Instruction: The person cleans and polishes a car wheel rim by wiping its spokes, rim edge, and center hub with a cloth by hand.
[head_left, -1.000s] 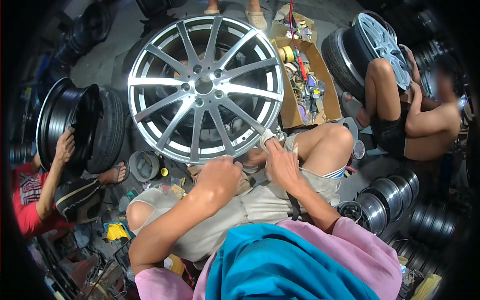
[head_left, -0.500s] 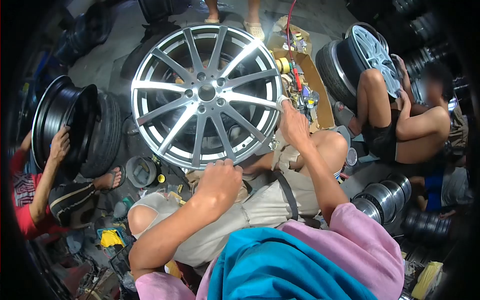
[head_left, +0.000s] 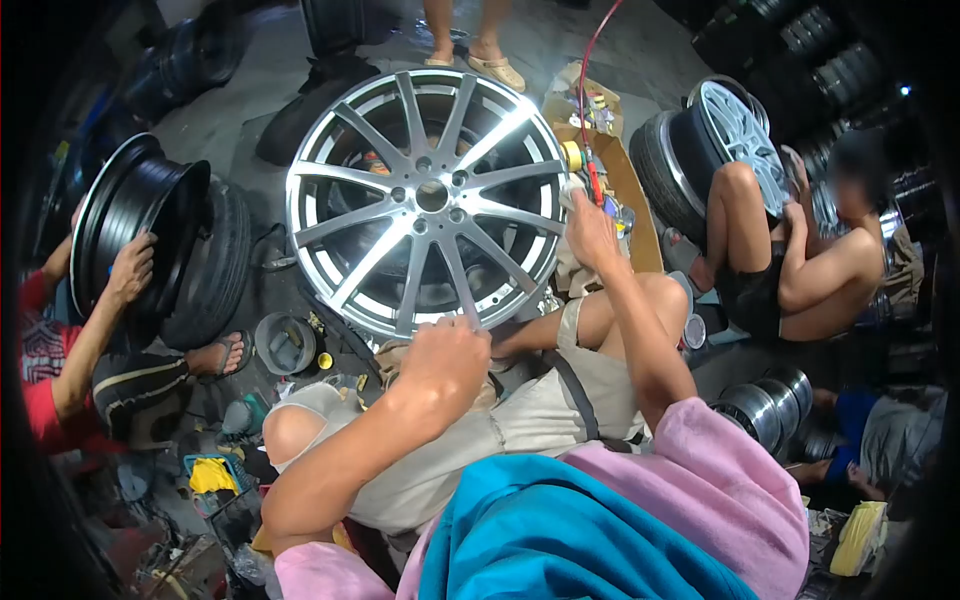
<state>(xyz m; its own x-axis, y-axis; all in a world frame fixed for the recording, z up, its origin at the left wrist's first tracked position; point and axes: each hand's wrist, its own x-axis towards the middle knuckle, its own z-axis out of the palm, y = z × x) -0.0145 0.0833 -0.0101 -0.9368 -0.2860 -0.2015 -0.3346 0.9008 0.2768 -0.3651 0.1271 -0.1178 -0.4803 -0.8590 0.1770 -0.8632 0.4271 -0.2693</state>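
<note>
A silver multi-spoke wheel rim lies face up before me, propped above the floor. My left hand is closed at its near edge, fingers curled over the lip. At the rim's right edge, my right hand pinches a small pale pad against the outer lip; whether it is cloth or abrasive paper I cannot tell. What supports the rim underneath is mostly hidden, though dark round shapes show between the spokes.
A cardboard box of small supplies stands to the right, a red hose hanging over it. A bucket sits at left. One person holds a black rim; another handles a light-blue rim. Stacked rims lie right.
The rim has shifted slightly right in view and turned a little. My right hand has moved slightly right and down with the pad. My left hand stays at the near edge.
</note>
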